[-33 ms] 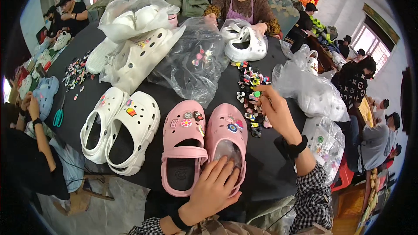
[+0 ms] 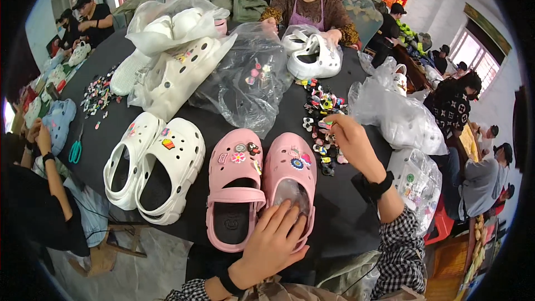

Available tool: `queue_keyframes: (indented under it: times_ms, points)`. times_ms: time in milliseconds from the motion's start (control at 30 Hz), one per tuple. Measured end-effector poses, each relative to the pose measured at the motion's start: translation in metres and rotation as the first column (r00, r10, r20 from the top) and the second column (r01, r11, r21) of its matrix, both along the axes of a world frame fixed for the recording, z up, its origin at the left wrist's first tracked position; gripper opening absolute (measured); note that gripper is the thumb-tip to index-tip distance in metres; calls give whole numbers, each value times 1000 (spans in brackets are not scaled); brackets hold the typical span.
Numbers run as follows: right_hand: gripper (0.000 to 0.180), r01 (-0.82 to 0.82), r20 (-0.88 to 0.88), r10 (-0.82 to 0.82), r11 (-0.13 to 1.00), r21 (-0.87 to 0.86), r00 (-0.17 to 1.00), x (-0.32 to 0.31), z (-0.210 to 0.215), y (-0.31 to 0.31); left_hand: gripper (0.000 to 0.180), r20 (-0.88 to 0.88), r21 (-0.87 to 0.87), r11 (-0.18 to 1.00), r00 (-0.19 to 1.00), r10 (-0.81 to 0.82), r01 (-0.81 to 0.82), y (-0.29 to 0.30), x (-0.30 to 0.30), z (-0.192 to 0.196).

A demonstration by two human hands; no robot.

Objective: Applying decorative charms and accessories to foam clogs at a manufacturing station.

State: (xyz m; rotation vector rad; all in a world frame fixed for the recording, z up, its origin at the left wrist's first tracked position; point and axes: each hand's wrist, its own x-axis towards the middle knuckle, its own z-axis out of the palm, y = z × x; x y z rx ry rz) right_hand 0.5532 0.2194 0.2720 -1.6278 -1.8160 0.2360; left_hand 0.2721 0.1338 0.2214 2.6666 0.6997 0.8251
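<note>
Two pink clogs stand before me, toes pointing away. The left pink clog has its strap swung forward over the opening and carries several charms. Clear plastic shows inside the right pink clog, which bears a blue flower charm. My left hand grips this clog at the heel, fingers extended into it and thumb outside. Above a pile of small colourful shoe charms, my right hand is bent with thumb and forefinger drawn together. Whatever they may pinch is hidden.
White clogs stand at left. Bagged white clogs and a clear plastic bag lie behind. More bagged shoes line the right edge. Teal scissors and another charm pile are far left. Co-workers sit around the table.
A green charm seen at my right fingertips no longer shows. My right hand has shifted very slightly; my left hand stays on the clog.
</note>
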Motion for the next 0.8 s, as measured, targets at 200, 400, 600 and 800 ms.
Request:
queue_keyframes:
  times_ms: [200, 400, 600, 800]
  points:
    - [27, -164, 106, 144, 962, 220, 984, -37, -17, -6, 56, -19, 2, 1000, 1000, 11, -11, 0, 0, 2]
    - [24, -322, 150, 296, 925, 201, 943, -57, -33, -6, 55, -9, -32, 999, 1000, -8, 8, -1, 0, 1]
    - [18, -267, 49, 263, 925, 270, 963, -57, -43, -7, 54, -1, -65, 998, 1000, 6, -6, -4, -1, 0]
    - [31, -187, -95, 229, 925, 331, 969, -66, -47, -5, 54, -2, -68, 998, 1000, 13, -13, 0, 1, 4]
